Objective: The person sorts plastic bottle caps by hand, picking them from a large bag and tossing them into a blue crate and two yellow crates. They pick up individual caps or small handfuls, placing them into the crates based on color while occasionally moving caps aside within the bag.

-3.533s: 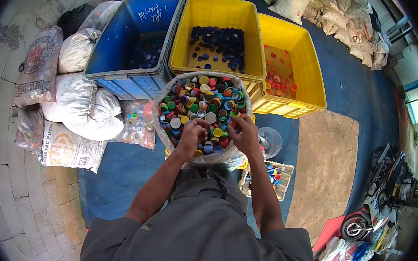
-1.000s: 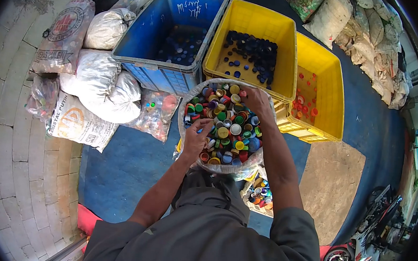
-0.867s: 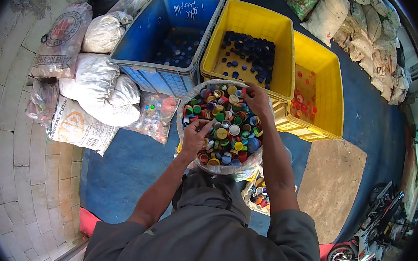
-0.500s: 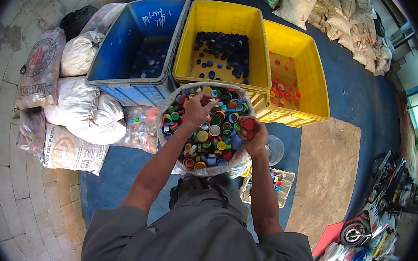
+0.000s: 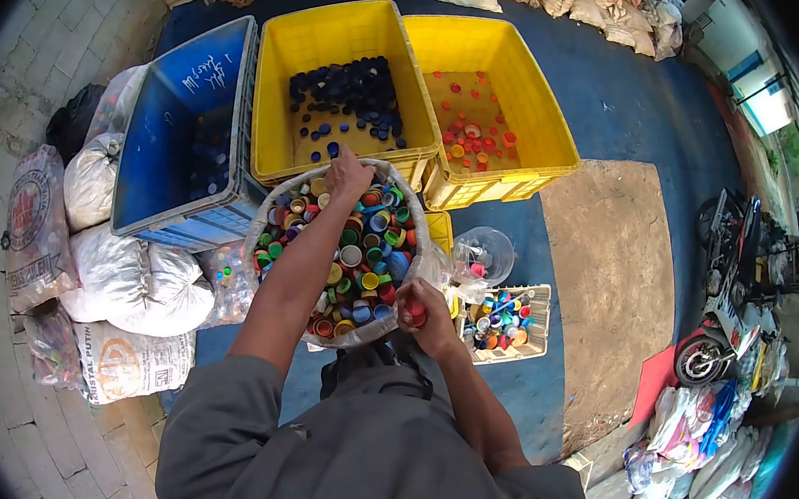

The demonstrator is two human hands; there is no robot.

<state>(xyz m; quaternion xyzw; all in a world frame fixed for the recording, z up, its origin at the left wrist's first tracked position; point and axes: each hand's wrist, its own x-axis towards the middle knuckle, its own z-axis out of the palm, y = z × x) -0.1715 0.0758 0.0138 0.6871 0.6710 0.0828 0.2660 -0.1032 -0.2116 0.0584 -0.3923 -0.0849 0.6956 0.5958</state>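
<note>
A round container with a pale cloth-like rim stands in front of me, heaped with bottle caps of many colours. My left hand is stretched over its far edge, pinching a blue bottle cap at the fingertips, close to the middle yellow bin. At the container's near right side is my right hand, its fingers curled around red bottle caps. How many it holds is partly hidden.
A blue bin, a yellow bin with dark blue caps and another yellow bin with red caps stand beyond the container. A crate and a clear tub are at right. Stuffed sacks line the left.
My left hand has risen from the pile to the far rim with a blue cap. My right hand has drawn back with its red caps. The view has swung right.
</note>
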